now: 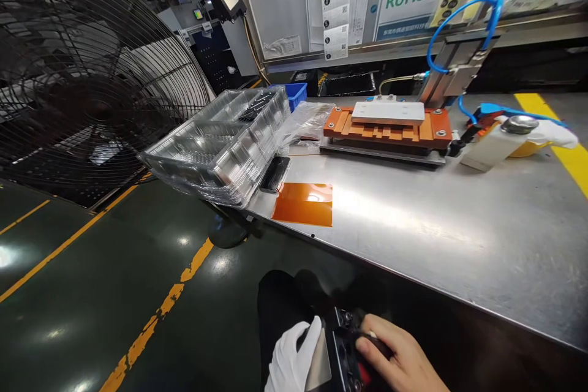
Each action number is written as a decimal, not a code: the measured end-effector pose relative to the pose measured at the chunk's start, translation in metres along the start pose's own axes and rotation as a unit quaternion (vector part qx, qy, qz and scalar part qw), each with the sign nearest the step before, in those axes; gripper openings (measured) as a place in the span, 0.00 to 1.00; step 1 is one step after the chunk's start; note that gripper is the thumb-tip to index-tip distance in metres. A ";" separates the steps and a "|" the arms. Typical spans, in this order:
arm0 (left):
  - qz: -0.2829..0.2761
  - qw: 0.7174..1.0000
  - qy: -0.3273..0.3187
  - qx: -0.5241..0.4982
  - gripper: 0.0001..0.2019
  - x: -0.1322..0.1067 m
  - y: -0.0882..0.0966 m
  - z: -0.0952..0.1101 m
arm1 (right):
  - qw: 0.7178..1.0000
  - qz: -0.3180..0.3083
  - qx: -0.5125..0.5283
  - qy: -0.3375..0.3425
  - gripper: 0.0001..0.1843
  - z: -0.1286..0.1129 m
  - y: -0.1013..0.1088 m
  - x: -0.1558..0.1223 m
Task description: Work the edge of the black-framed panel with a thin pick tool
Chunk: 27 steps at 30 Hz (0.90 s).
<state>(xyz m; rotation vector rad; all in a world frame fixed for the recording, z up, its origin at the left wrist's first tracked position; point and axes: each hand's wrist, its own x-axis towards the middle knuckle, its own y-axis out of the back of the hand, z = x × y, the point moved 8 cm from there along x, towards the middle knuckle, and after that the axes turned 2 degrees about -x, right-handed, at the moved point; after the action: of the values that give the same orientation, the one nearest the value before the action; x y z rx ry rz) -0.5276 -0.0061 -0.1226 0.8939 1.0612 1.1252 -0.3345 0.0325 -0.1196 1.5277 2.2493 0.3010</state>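
Observation:
Low in the head view, below the table's front edge, my left hand (294, 358) in a white glove and my bare right hand (397, 358) both hold a small dark device with buttons (342, 349) over my lap. The left hand grips its left side. On its right side, my right fingers press the top. On the steel table (459, 220) lie an orange sheet (304, 203) near the front edge and a small black part (275, 174) behind it.
A stack of clear plastic trays (220, 144) overhangs the table's left end. An orange and metal press fixture (388, 125) with blue air hose (452, 18) stands at the back, a white bottle (500, 138) to its right. A large fan (78, 73) stands left, over yellow floor lines.

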 end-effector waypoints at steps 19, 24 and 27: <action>0.044 0.999 -0.012 0.018 0.38 0.002 0.004 0.008 | 0.990 0.049 0.117 -0.054 0.23 -0.002 -0.003 0.006; 0.094 0.994 -0.037 0.045 0.39 0.000 0.009 0.002 | 0.979 0.125 0.128 -0.101 0.26 0.007 0.010 -0.006; 0.120 0.992 -0.023 0.042 0.38 0.000 0.014 -0.003 | 0.989 0.068 0.111 -0.071 0.25 -0.006 -0.002 -0.014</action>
<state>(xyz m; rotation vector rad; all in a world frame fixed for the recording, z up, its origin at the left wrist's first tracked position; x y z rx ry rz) -0.5342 -0.0028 -0.1098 1.1309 0.9880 1.2589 -0.3344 0.0191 -0.1121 1.7587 2.1292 -0.0217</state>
